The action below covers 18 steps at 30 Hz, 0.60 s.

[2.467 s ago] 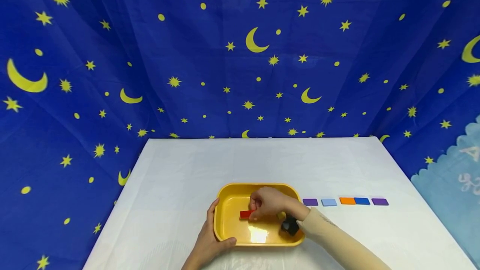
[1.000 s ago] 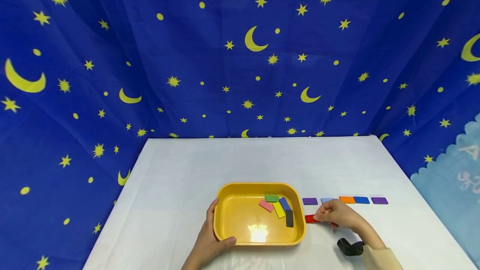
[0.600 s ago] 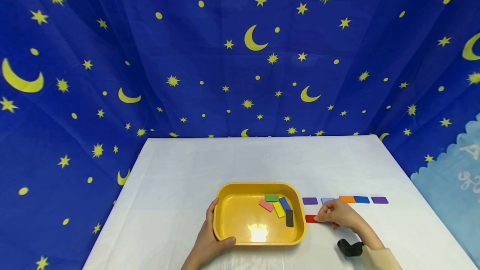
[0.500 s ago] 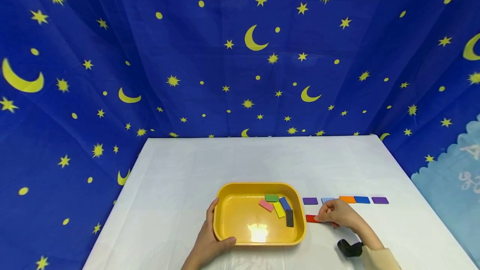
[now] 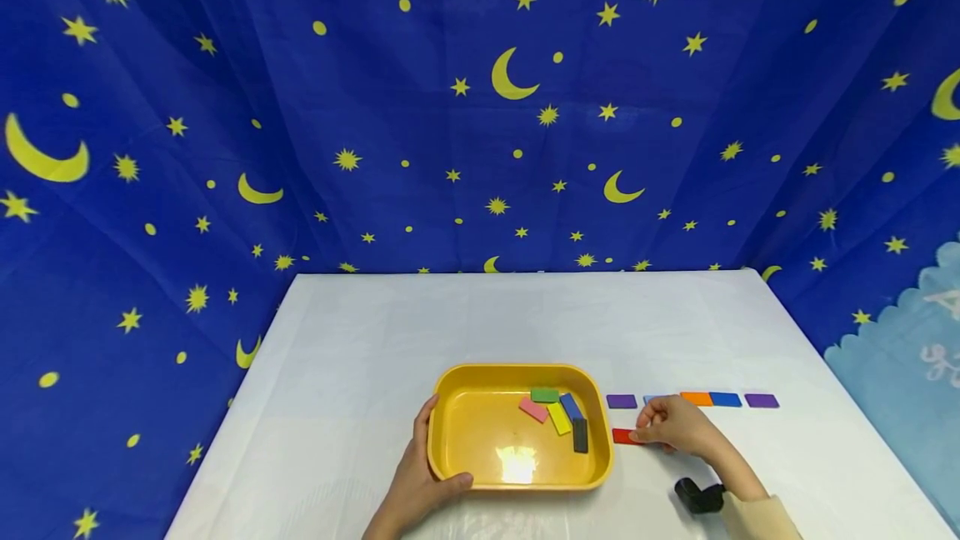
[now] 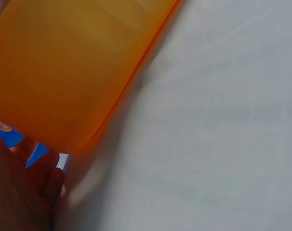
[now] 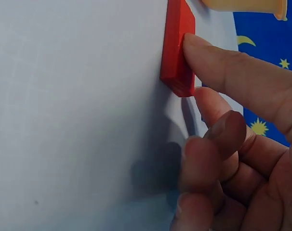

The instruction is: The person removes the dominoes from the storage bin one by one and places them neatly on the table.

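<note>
We're pinching the red block [image 5: 623, 437] in our right grip [image 5: 678, 426]; left grip [image 5: 418, 473] holds the yellow tray [image 5: 476, 440] beside it.

Head: looked forward, down at bench [image 5: 450, 319].
Left wrist: faced tray [image 6: 54, 62] closely.
Right wrist: faced block [image 7: 174, 45] closely.
Bench: all three showed it.

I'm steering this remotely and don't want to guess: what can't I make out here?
Light blue block: head view, partly hidden by the right hand.
Red block: right wrist view, one end cut off by the top edge.
Yellow tray: left wrist view, blurred and cut off by the top and left edges; its contents don't show.
Pale blue panel: head view, its writing is cut off by the right edge.
</note>
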Available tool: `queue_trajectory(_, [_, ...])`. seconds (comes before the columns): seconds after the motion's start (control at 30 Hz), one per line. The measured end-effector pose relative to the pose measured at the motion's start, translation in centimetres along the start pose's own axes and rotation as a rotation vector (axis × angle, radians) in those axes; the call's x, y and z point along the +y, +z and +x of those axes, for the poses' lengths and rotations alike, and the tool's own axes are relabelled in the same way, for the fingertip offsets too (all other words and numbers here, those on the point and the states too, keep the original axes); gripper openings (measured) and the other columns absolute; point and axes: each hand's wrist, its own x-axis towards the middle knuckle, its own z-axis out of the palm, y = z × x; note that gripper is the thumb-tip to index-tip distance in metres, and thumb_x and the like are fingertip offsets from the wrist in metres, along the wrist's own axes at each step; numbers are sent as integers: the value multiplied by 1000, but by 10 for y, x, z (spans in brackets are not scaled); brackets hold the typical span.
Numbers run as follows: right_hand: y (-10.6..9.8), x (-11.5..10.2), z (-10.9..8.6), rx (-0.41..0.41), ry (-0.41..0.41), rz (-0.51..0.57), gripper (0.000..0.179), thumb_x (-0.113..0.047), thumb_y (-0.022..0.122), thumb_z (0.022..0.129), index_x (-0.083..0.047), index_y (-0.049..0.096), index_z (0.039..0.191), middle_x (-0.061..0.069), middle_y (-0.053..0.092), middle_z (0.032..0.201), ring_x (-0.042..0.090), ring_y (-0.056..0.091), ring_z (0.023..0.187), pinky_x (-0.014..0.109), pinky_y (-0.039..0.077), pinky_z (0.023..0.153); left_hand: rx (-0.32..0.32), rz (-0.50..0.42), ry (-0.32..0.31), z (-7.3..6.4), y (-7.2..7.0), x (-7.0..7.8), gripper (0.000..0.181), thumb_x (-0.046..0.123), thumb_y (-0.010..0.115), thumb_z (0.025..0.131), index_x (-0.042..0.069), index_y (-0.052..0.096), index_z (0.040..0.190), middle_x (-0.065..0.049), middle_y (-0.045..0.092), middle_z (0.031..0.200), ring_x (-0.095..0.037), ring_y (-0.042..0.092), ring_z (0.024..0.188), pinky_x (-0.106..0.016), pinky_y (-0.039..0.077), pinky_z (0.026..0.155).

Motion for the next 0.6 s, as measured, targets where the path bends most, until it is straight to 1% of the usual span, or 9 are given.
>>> queue_trajectory(0.23, [-1,-6,-3,-9,-45,-54,28,-26,84,70,-11,61,76,0,48,59,13,45,49,24,35,48,-4,-13,-12,-1,1,0,109,30,82,67,35,12,150,-18,38,141,-25,51,110,-37,45,82])
queue_trajectory(0.33, [-2,-12,-2,-6,-84,-71,24,-26,81,74,-12,62,76,-1,49,59,14,46,50,25,36,48,-5,-8,-7,-1,1,0,109,30,82,67,34,12,150,-18,39,140,-24,51,109,-37,45,82])
queue_trajectory(0.4, [-3,-20,-2,21,-110,-84,22,-26,79,77,-13,61,75,0,49,60,15,48,50,26,37,48,-3,-8,-6,-1,1,0,109,30,82,67,35,12,150,-18,39,140,-24,52,109,-37,45,81])
queue_trajectory(0.5, [-4,-38,1,75,-132,-114,23,-30,75,81,-13,61,75,-1,49,61,15,48,53,27,36,49,-4,-15,-9,-1,0,0,108,29,82,68,35,12,150,-18,40,139,-24,53,106,-36,46,80])
queue_trajectory(0.6, [-4,-58,6,111,-162,-153,27,-39,72,83,-15,62,75,-1,48,60,15,46,54,27,34,50,-7,-22,-13,0,-1,0,108,29,82,68,36,12,150,-19,40,138,-23,53,105,-36,46,79])
